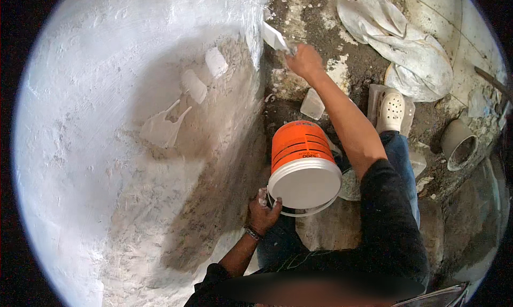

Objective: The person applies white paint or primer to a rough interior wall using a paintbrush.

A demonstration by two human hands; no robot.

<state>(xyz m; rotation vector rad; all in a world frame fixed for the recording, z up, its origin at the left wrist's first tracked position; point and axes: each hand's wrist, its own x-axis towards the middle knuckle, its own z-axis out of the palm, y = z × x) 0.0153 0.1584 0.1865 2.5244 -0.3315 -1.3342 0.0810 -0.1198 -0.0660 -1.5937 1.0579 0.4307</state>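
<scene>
My right hand (304, 60) grips a putty knife by its handle. Its white-coated blade (274, 36) is beside the wall's edge, at the far end of the white layer. My left hand (263, 213), smeared with white on its fingers, holds the near left rim of an orange bucket (300, 142). The bucket's white rim faces me, and the smooth white surface within it could be paste or a lid; I cannot tell. On the bare brown part of the wall (214, 168) stick thick white dabs of filler (216, 61), the lowest one smeared into prongs.
A dirty white sack (401, 45) lies crumpled on the rubble-strewn floor. A pale block (312, 104) lies beyond the bucket. My foot in a cream clog (391, 109) is to the right, near a grey pot (459, 144) tipped on its side.
</scene>
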